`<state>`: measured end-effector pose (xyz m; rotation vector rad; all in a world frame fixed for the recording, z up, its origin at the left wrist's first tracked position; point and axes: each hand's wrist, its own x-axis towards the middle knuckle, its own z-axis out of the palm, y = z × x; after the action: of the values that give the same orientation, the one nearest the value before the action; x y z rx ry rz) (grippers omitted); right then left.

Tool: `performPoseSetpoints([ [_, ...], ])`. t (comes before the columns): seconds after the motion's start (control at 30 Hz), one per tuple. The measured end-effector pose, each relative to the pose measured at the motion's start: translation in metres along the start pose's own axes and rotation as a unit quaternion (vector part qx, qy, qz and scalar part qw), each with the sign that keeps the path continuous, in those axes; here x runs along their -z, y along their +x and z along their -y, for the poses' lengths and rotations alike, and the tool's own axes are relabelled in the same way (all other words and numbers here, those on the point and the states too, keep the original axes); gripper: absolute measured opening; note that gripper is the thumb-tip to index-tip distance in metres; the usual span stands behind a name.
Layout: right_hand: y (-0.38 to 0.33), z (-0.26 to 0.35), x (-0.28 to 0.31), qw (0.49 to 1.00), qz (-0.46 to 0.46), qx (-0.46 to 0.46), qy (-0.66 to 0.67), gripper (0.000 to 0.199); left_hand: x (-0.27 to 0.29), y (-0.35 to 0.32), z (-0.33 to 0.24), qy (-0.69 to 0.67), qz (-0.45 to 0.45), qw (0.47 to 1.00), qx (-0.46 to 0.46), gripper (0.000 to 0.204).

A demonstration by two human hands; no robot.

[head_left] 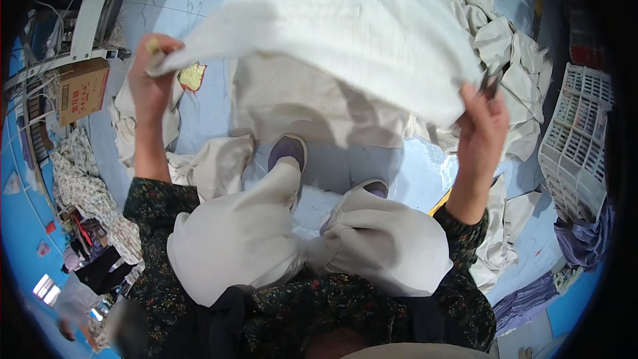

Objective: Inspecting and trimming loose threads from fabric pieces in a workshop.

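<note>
I hold a large white ribbed cloth (pixel 339 33) stretched out in front of me at chest height. My left hand (pixel 149 76) grips its left corner, fingers closed on the fabric. My right hand (pixel 482 126) pinches its right edge, and a small dark tool shows between the fingers. Below the cloth I see my white trouser legs (pixel 266 239) and two purple-toed shoes (pixel 287 149) on a pale blue floor. Another flat cream cloth (pixel 299 106) lies on the floor under the raised one.
Crumpled cream cloths (pixel 512 60) lie piled at the right and more (pixel 212 166) at the left. A white plastic crate (pixel 575 139) stands at the right edge. A cardboard box (pixel 83 90) and a floral fabric (pixel 83 186) sit at the left.
</note>
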<state>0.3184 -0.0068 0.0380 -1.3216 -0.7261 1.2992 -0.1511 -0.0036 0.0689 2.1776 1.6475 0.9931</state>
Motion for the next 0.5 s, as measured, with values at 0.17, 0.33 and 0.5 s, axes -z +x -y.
performPoseSetpoints([
  [0.17, -0.027, -0.103, 0.049, 0.988, 0.001, -0.121, -0.097, 0.014, -0.060, -0.083, 0.038, 0.113, 0.089, 0.989, 0.047, 0.029],
  [0.33, -0.032, -0.211, 0.072, 0.977, 0.003, -0.129, -0.173, 0.018, -0.115, -0.162, 0.073, 0.165, 0.202, 0.962, 0.086, 0.022],
  [0.5, -0.025, -0.189, 0.096, 0.895, 0.002, -0.096, -0.436, 0.034, -0.124, -0.180, 0.067, 0.186, 0.421, 0.869, 0.179, 0.020],
])
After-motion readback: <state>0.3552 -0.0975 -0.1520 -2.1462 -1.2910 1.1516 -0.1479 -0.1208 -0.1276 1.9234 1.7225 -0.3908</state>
